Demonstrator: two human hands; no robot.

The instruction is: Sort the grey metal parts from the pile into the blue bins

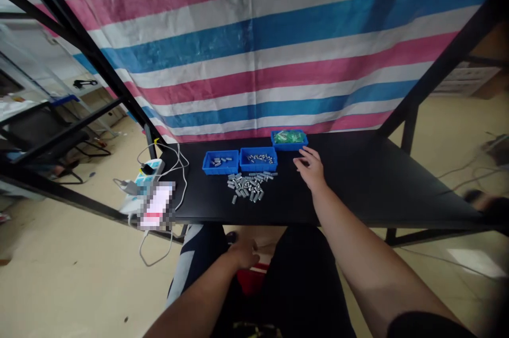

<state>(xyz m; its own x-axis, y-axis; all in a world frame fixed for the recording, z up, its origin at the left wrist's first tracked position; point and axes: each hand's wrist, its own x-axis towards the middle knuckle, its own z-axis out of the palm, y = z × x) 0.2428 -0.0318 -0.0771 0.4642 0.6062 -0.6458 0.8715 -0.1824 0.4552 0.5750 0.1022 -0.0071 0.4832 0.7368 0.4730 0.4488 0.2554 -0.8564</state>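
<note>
1. The black table (358, 184) lay under your right hand (313, 169) and extended to both sides of it.
2. The blue bin of green pieces (289, 146) sat just beyond your right fingertips and to their left, its long side running across your reach. Your right hand was much the nearer one; whether it touched the rim, you couldn't tell.
3. Farther left of that hand stood the middle blue bin (259, 166), holding small shiny parts, then the left blue bin (221, 170), holding a few grey pieces.
4. Your right thumb and fingers stood slightly apart, nothing visible between them. Your left hand (244, 254) hung below the table edge, nearer your body; its grip couldn't be made out.
5. Left of your right hand, short metal cylinders (247, 187) lay loosely heaped, silvery, pointing every way.
6. The green pieces (288, 137) looked glossy and jumbled, too small to separate.
</note>
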